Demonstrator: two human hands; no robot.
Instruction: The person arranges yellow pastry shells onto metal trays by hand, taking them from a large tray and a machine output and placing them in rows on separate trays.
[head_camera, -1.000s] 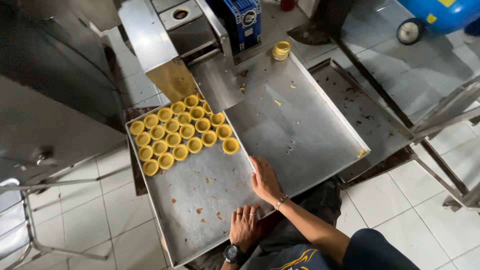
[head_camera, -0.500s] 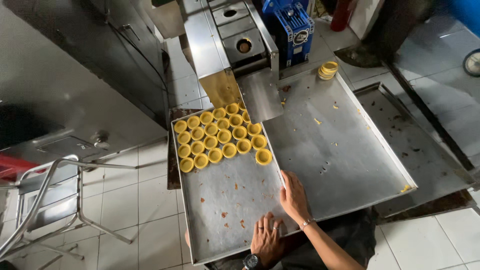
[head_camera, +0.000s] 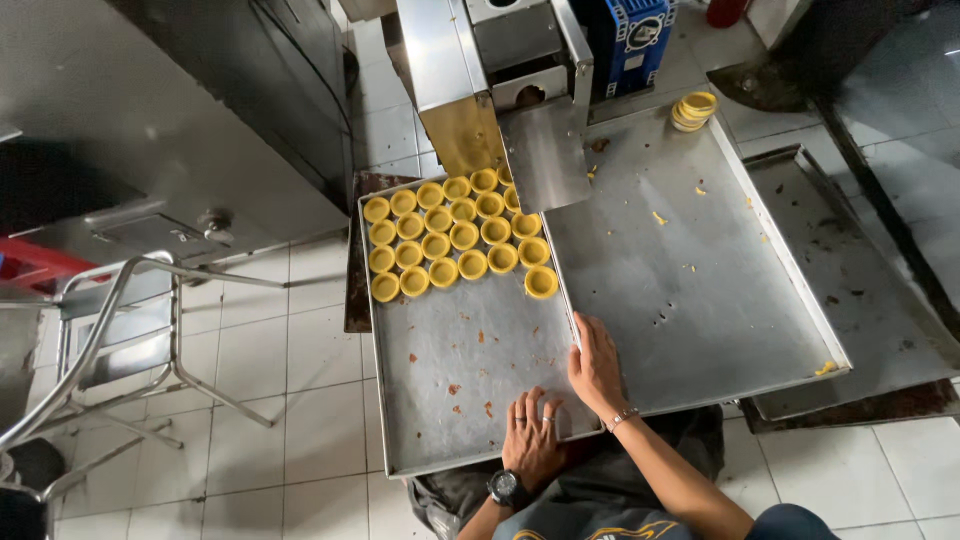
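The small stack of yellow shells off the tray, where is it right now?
In the head view, the stack of yellow shells sits at the far right corner of the big steel table, beside the blue machine part.

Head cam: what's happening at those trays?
A person sits over two metal baking trays. The left hand lies flat on the near end of the left tray; the right hand rests at the seam where it meets the right tray. Rows of yellow tart shells fill the far end of the left tray, under a steel machine chute. A small stack of shells sits at the right tray's far edge. Crumbs dot both trays.
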